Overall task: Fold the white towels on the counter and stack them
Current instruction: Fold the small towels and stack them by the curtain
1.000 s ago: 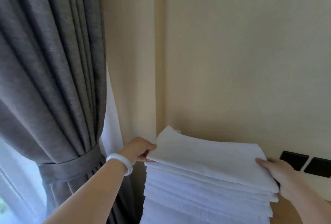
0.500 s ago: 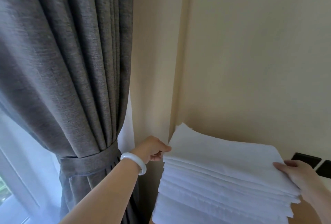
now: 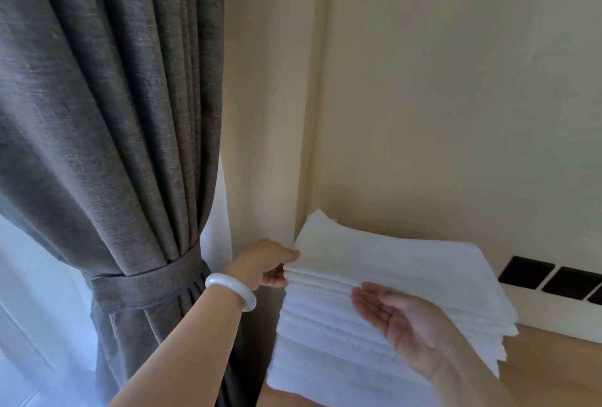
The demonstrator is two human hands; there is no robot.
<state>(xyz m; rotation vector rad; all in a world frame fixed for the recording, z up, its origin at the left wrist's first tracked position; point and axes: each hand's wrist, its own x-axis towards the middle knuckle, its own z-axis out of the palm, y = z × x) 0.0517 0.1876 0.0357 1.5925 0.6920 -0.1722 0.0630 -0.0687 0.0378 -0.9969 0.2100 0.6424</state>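
A tall stack of folded white towels point(image 3: 384, 263) stands on the wooden counter point(image 3: 553, 371) in the corner by the wall. My left hand point(image 3: 265, 263), with a white bangle on its wrist, pinches the left edge of the top towels, thumb on top and fingers underneath. My right hand point(image 3: 400, 318) is held palm up against the front side of the stack, with its fingers straight and touching the towel edges. The lower part of the stack runs out of view at the bottom.
A grey curtain point(image 3: 114, 130) with a tie-back hangs at the left, close to my left arm, with a bright window behind it. Black wall switches point(image 3: 550, 276) sit to the right of the stack. Beige wall rises directly behind the towels.
My right hand left the stack's right edge and moved to its front side, now palm up with straight fingers. My left hand stays pinching the left edge.
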